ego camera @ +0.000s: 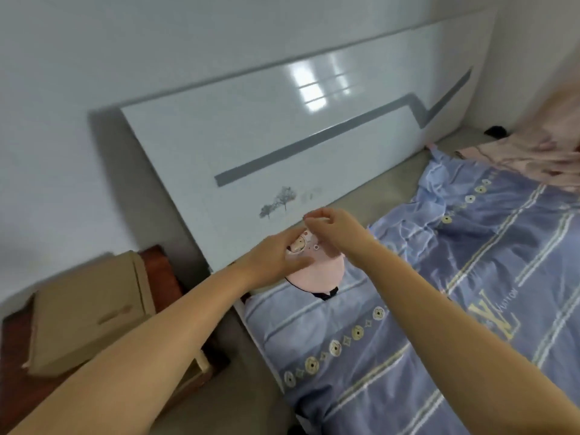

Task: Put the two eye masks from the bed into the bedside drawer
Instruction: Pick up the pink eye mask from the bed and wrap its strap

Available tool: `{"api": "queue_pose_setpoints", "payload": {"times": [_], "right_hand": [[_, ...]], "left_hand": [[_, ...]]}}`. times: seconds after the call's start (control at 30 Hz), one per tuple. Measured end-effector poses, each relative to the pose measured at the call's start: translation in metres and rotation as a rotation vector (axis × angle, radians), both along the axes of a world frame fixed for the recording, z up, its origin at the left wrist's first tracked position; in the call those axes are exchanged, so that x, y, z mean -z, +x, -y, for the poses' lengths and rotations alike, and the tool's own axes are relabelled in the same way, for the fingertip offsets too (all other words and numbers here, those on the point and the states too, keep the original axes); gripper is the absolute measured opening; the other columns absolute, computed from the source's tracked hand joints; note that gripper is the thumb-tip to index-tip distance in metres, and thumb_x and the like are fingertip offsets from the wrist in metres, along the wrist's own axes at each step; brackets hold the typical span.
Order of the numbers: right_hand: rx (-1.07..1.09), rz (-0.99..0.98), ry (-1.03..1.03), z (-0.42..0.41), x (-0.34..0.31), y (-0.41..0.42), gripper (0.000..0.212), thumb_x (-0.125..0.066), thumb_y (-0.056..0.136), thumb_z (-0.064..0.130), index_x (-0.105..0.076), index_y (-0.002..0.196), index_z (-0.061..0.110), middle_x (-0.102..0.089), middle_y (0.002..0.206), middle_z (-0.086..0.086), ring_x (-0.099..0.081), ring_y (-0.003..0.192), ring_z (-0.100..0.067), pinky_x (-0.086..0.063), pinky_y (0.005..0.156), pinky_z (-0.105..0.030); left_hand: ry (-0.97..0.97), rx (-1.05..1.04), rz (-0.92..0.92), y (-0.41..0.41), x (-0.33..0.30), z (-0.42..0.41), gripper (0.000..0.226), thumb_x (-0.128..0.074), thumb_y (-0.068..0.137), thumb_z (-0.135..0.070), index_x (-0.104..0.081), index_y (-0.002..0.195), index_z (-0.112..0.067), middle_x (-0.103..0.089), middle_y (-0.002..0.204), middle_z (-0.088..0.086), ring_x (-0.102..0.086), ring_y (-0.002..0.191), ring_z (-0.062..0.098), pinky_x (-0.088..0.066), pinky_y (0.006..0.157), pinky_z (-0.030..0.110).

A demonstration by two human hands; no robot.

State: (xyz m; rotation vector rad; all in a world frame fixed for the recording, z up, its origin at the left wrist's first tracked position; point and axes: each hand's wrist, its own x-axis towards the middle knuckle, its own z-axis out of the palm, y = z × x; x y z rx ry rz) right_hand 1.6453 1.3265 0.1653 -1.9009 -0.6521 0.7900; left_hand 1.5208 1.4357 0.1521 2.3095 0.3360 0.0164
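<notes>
Left hand (pixel 276 255) pinches the soft, floppy pink eye mask (pixel 317 268), right hand (pixel 332 227) loosely curled, holding nothing; grab mid-body.

A glossy white headboard (pixel 282 130) leans back against the pale wall (pixel 94 42), with a grey zigzag stripe (pixel 329 133) running across it and a small grey tree print (pixel 279 199) near its lower edge. Window light reflects off its upper part. A blue bedsheet (pixel 455 293) with pale stripes, rows of little flower medallions and large yellow letters covers the mattress. At the far corner a crumpled pink blanket (pixel 539 149) lies heaped, blurred, and just beyond it a small dark item (pixel 496 131) sits by the wall; what it is I cannot tell. Left of the bed, a tan cardboard box (pixel 91 312) rests on something reddish-brown and wooden (pixel 163 265).
</notes>
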Motion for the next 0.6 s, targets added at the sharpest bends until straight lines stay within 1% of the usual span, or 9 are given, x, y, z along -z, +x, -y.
{"api": "queue_pose_setpoints", "payload": {"times": [0.07,0.17,0.3,0.37,0.4,0.47,0.5,0.53,0.6], "right_hand": [[-0.087,0.037,0.031,-0.006,-0.013,-0.030,0.017,-0.060,0.086,0.031,-0.070,0.090,0.017,-0.064,0.069,0.004,-0.056,0.061,-0.010,-0.044,0.058,-0.024],[-0.260,0.152,0.037,-0.008,-0.034,-0.079,0.025,-0.062,0.083,0.039,-0.068,0.088,0.015,-0.064,0.081,-0.001,-0.056,0.071,-0.012,-0.043,0.067,-0.026],[-0.494,0.133,0.006,-0.006,-0.049,-0.163,0.031,-0.061,0.085,0.040,-0.066,0.098,0.013,-0.069,0.092,-0.006,-0.065,0.083,-0.019,-0.053,0.074,-0.032],[-0.531,0.040,0.079,-0.005,-0.047,-0.214,0.025,-0.059,0.088,0.035,-0.065,0.103,0.016,-0.070,0.097,-0.009,-0.068,0.086,-0.022,-0.056,0.076,-0.036],[-0.525,-0.002,0.132,-0.006,-0.045,-0.239,0.019,-0.058,0.089,0.033,-0.065,0.100,0.020,-0.070,0.094,-0.007,-0.068,0.083,-0.020,-0.057,0.072,-0.035],[-0.491,-0.127,0.224,-0.008,-0.042,-0.287,0.014,-0.057,0.090,0.031,-0.066,0.097,0.023,-0.070,0.088,-0.003,-0.068,0.073,-0.014,-0.056,0.059,-0.026],[-0.471,-0.219,0.256,-0.009,-0.042,-0.307,0.014,-0.057,0.090,0.030,-0.066,0.098,0.021,-0.071,0.088,-0.003,-0.068,0.070,-0.012,-0.054,0.055,-0.024],[-0.457,-0.325,0.281,-0.010,-0.042,-0.326,0.016,-0.057,0.090,0.029,-0.065,0.100,0.019,-0.071,0.089,-0.003,-0.068,0.069,-0.011,-0.053,0.053,-0.023],[-0.476,-0.500,0.320,-0.012,-0.044,-0.357,0.023,-0.057,0.090,0.025,-0.063,0.108,0.011,-0.073,0.089,-0.004,-0.068,0.065,-0.010,-0.053,0.052,-0.022]], "left_hand": [[-0.002,-0.141,0.018,-0.036,-0.010,-0.004,0.010,-0.056,0.089,-0.031,-0.060,0.092,-0.022,-0.062,0.083,-0.006,-0.056,0.080,0.016,-0.037,0.062,0.021],[-0.053,-0.273,0.051,-0.097,-0.030,-0.014,0.023,-0.055,0.091,-0.027,-0.061,0.086,-0.005,-0.058,0.077,0.003,-0.050,0.070,0.016,-0.034,0.056,0.018],[-0.211,-0.358,0.116,-0.202,-0.055,-0.006,0.021,-0.058,0.089,-0.033,-0.063,0.080,-0.015,-0.060,0.072,-0.005,-0.055,0.058,-0.002,-0.036,0.047,0.005],[-0.414,-0.414,0.180,-0.256,-0.057,0.001,0.013,-0.061,0.087,-0.033,-0.066,0.085,-0.022,-0.066,0.080,-0.003,-0.062,0.069,-0.002,-0.047,0.060,0.010],[-0.563,-0.456,0.238,-0.283,-0.057,0.004,0.012,-0.063,0.086,-0.032,-0.067,0.090,-0.022,-0.068,0.089,0.001,-0.064,0.080,0.006,-0.053,0.071,0.022],[-0.896,-0.503,0.364,-0.336,-0.057,0.009,0.028,-0.069,0.079,-0.033,-0.065,0.104,-0.021,-0.068,0.108,0.008,-0.065,0.100,0.019,-0.054,0.088,0.040],[-1.007,-0.482,0.388,-0.360,-0.057,0.012,0.041,-0.070,0.077,-0.034,-0.062,0.114,-0.021,-0.067,0.117,0.008,-0.064,0.108,0.022,-0.054,0.092,0.041],[-1.033,-0.470,0.357,-0.382,-0.056,0.016,0.049,-0.071,0.076,-0.035,-0.057,0.121,-0.022,-0.066,0.122,0.005,-0.062,0.113,0.021,-0.054,0.093,0.039],[-0.881,-0.481,0.220,-0.415,-0.057,0.027,0.050,-0.068,0.080,-0.036,-0.052,0.126,-0.027,-0.065,0.127,0.001,-0.062,0.115,0.016,-0.052,0.095,0.035]]}}
